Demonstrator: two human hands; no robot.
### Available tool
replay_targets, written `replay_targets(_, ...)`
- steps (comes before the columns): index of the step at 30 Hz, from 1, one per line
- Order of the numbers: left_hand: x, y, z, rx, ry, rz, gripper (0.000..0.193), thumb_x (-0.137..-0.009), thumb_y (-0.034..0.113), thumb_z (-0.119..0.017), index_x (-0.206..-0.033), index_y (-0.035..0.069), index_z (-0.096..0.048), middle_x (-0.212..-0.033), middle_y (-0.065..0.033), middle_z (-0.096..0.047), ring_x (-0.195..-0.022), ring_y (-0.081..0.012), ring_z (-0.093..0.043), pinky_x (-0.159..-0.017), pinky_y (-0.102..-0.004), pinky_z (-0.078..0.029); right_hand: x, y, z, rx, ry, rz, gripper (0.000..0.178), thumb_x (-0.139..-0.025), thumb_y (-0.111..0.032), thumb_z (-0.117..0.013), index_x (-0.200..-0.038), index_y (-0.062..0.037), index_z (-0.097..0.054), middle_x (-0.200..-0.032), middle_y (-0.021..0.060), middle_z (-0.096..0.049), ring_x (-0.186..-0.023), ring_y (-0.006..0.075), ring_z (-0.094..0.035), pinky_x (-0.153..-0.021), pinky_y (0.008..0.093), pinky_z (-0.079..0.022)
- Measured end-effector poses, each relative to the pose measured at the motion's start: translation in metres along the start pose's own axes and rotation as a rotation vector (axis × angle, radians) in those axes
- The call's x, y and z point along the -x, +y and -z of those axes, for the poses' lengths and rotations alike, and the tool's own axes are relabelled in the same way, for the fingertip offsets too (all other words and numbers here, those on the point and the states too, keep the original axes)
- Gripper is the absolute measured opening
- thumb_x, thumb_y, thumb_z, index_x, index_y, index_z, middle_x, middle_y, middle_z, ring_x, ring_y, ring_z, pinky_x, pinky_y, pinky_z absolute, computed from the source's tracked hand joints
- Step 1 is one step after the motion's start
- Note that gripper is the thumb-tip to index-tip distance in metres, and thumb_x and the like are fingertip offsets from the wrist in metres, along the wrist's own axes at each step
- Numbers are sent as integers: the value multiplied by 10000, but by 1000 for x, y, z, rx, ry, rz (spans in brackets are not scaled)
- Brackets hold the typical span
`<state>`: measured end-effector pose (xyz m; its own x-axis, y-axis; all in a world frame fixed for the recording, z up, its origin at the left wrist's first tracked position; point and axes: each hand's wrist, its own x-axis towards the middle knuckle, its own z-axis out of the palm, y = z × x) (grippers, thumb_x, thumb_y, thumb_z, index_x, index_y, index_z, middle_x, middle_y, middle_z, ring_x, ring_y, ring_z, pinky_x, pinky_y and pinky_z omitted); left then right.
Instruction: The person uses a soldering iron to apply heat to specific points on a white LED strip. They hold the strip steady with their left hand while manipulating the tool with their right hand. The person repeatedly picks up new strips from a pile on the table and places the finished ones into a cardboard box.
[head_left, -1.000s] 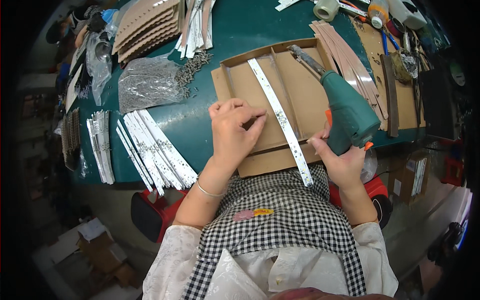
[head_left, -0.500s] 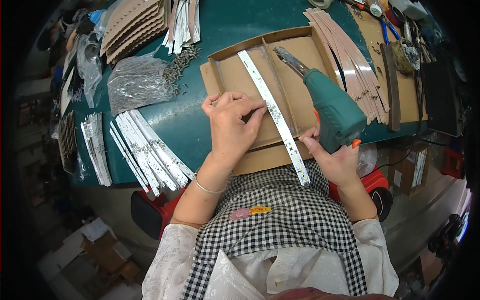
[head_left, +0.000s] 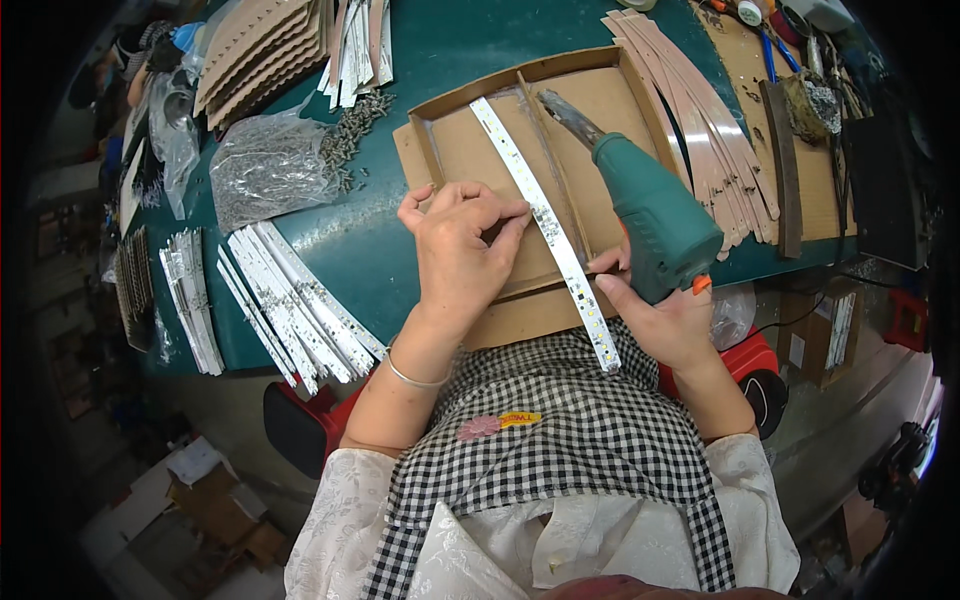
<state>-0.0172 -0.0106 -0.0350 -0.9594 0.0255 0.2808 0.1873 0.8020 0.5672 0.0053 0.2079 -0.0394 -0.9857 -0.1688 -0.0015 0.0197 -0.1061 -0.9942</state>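
Note:
A long white LED strip board (head_left: 562, 245) lies slantwise over the cardboard tray (head_left: 590, 100), its near end reaching over my checked apron. At the strip's middle, my left hand (head_left: 465, 240) is closed, thumb and forefinger pinched on its left edge. My right hand (head_left: 665, 325) is wrapped round the handle of a green pistol-grip power tool (head_left: 655, 215) with an orange trigger. The tool's metal snout (head_left: 570, 117) points up and left above the tray, apart from the strip. My right thumb and forefinger reach close to the strip's right edge; whether they touch it I cannot tell.
More white strips (head_left: 295, 305) lie fanned at the left, beside a narrower bundle (head_left: 192, 300). Behind them are a clear plastic bag (head_left: 270, 165) and loose small metal parts (head_left: 355, 130). Long pinkish strips (head_left: 700, 130) fan out at the right, near a dark bar (head_left: 780, 165).
The power tool in my right hand has shifted slightly left and down, and my right fingertips have come nearer the strip. My left hand keeps its pinch on the strip.

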Motion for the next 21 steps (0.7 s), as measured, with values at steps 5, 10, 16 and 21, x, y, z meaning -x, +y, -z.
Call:
replay_targets(5, -1, 0, 1, 11, -14, -3, 107, -755, 107, -826, -857, 126, -798, -808, 24, -669, -848, -138, -636, -1007, -433, -323, 2, 7, 1, 117, -25, -144, 353, -780, 27, -782, -1098, 9, -631, -980, 86, -712, -873, 163, -698, -781, 299, -556)
replay_targets(10, -3, 3, 1, -16, -5, -45, 133, -737, 84, -822, -858, 134, -799, -798, 21, -665, -858, -147, -636, -1004, -447, -321, -3, 3, -4, 187, -12, -77, 410, -738, 6, -801, -1103, -3, -615, -986, 107, -689, -887, 219, -705, -777, 312, -551)
replay_targets(16, -4, 5, 0, -77, 14, -109, 160, -721, 48, -806, -853, 139, -798, -756, 20, -651, -862, -146, -635, -992, -459, -320, -4, 3, -2, 228, -28, -75, 418, -738, 1, -799, -1109, -8, -606, -981, 120, -681, -879, 245, -701, -768, 326, -550)
replay_targets(21, -4, 4, -1, -99, 13, -155, 177, -711, 31, -795, -850, 141, -797, -717, 12, -637, -862, -148, -629, -989, -462, -319, -3, 6, -2, 227, -30, -95, 419, -733, -3, -805, -1102, -7, -607, -977, 121, -680, -878, 256, -698, -771, 331, -548)
